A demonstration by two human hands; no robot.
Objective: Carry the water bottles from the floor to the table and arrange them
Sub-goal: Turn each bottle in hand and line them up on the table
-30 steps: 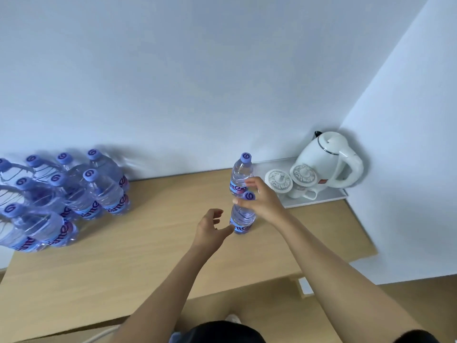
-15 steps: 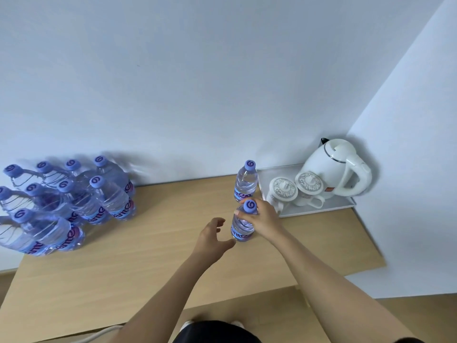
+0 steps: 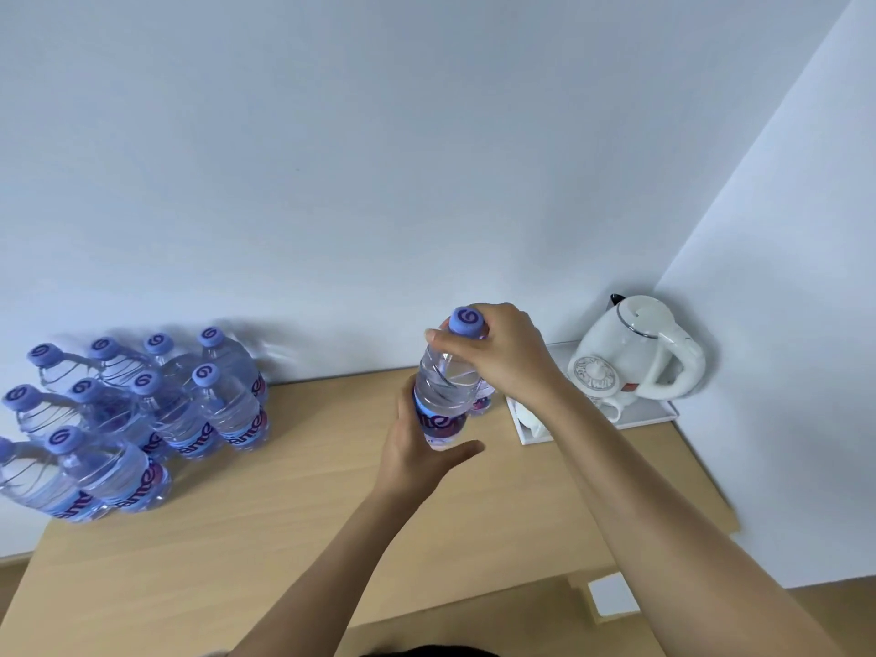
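At frame centre I grip a water bottle [image 3: 443, 395] above the table [image 3: 294, 528], right hand [image 3: 502, 358] curled round its neck, left hand [image 3: 417, 448] cupping its base, apparently to steady placement.

Your widest free stretch is the bare wood of the table [image 3: 294, 528], running from the cluster of bottles [image 3: 142, 414] at the far left across to your arms. That cluster fills the left rear corner, caps packed close, with no gap for fingers between them. On the right, a white tray [image 3: 649, 414] carries a kettle [image 3: 649, 348] and a lidded cup [image 3: 595, 377], closing off the corner by the walls. Another bottle [image 3: 481, 403] stands just behind the held bottle [image 3: 445, 386], beside the tray's edge. The near right table edge lies open.
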